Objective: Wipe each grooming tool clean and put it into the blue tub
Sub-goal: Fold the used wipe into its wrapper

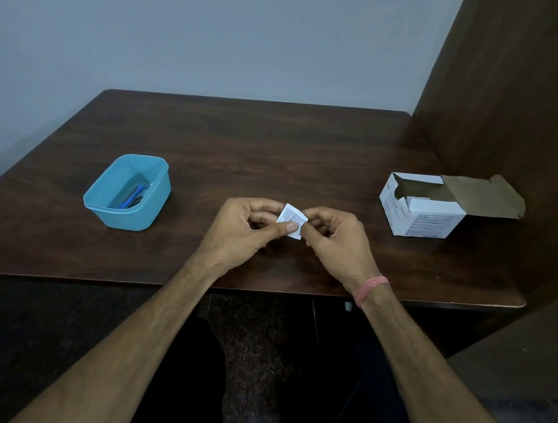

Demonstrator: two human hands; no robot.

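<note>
Both my hands pinch one small white packet [291,220] over the table's near middle: left hand [247,232] with thumb on its lower edge, right hand [333,238] gripping its right corner, other fingers curled in. Print on the packet too small to read; can't tell if it's torn open. Pink thread band [371,289] on my right wrist. Bare dark wood table [277,149] all round the hands, near edge just under my wrists. Blue tub [128,192] well off to the left, near the table's left edge, lid off; inside lie a blue tool [133,195] and something thin and dark beside it, hard to make out. White cardboard box [420,210] to the right, flap open, near a brown side panel [523,99]; its contents mostly hidden in shadow. Grey wall [204,24] behind the far edge. Under the table is dark, my legs barely visible.
</note>
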